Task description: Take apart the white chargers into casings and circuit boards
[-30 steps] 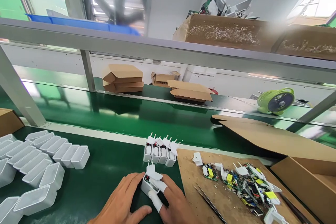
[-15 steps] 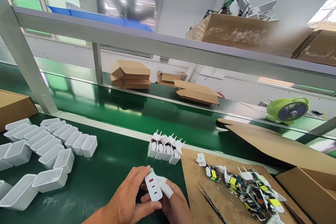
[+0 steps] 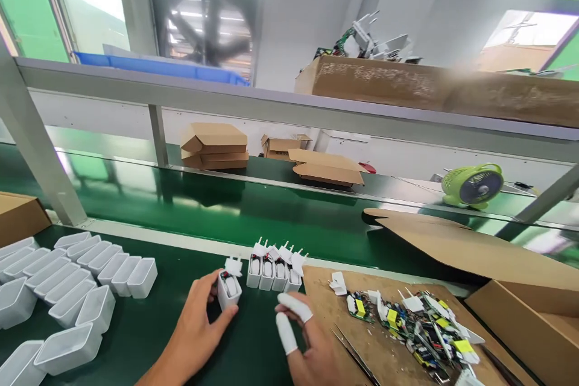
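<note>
My left hand (image 3: 194, 329) grips a white charger housing (image 3: 228, 289) with its plug piece on top, standing it on the green mat just left of a row of several similar charger housings (image 3: 274, 268). My right hand (image 3: 305, 338) hovers beside it with nothing in it, fingers spread, two of them in white finger cots. It sits at the left edge of a brown cardboard sheet (image 3: 337, 325).
Several empty white shells (image 3: 67, 289) lie at the left. A pile of circuit boards (image 3: 416, 322) and tweezers (image 3: 355, 359) rest on the cardboard. A cardboard box (image 3: 529, 319) stands at the right, a conveyor belt (image 3: 226, 205) behind, a green fan (image 3: 473, 184) beyond.
The charger was held in both hands near me with its port face up. Now my left hand alone has set it upright beside the row, and my right hand has let go.
</note>
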Tool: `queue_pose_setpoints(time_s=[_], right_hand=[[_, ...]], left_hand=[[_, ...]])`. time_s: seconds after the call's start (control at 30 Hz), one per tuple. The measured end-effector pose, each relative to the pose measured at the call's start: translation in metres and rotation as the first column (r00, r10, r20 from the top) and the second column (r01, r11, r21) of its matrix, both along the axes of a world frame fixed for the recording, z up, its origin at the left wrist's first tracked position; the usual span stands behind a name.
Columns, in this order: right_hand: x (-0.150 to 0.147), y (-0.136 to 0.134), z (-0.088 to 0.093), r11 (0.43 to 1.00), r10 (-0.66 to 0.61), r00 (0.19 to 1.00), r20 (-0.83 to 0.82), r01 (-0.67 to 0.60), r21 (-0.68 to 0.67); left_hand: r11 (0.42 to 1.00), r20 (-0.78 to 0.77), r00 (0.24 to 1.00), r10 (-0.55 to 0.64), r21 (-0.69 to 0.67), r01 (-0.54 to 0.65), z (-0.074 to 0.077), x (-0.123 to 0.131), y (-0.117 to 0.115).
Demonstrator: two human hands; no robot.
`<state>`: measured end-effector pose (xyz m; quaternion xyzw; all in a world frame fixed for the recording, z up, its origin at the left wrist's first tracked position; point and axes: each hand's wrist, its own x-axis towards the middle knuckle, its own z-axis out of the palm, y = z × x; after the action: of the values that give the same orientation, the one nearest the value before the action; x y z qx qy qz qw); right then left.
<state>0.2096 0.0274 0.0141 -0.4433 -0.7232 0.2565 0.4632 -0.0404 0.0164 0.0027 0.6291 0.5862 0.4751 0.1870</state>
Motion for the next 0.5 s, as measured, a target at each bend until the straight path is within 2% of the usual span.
queue_pose_setpoints(time_s=[0.07,0.13,0.23,0.3,0.4,0.5], right_hand=[[0.012,0.018,-0.014,0.976,-0.215,0.973,-0.083,0.217,0.023],[0.021,0.035,-0.028,0.952,-0.302,0.936,-0.179,0.305,-0.011],[0.025,0.052,-0.044,0.968,-0.252,0.94,-0.23,0.242,-0.071],[0.026,0.054,-0.047,0.978,-0.208,0.95,-0.232,0.197,-0.072],[0.031,0.049,-0.041,0.984,-0.179,0.961,-0.212,0.169,-0.063],[0.037,0.036,-0.025,0.973,-0.23,0.971,-0.058,0.231,0.019]], left_hand=[[0.995,0.059,0.997,0.051,-0.094,-0.045,-0.004,-0.01,0.016],[0.988,0.111,0.993,0.034,-0.156,-0.016,-0.006,-0.017,0.034],[0.983,0.152,0.987,-0.047,-0.168,0.073,-0.008,-0.012,0.057],[0.978,0.15,0.982,-0.114,-0.156,0.137,-0.008,-0.001,0.065],[0.969,0.136,0.975,-0.175,-0.154,0.195,-0.006,0.012,0.06],[0.979,0.057,0.987,-0.152,-0.13,0.158,0.002,0.003,0.043]])
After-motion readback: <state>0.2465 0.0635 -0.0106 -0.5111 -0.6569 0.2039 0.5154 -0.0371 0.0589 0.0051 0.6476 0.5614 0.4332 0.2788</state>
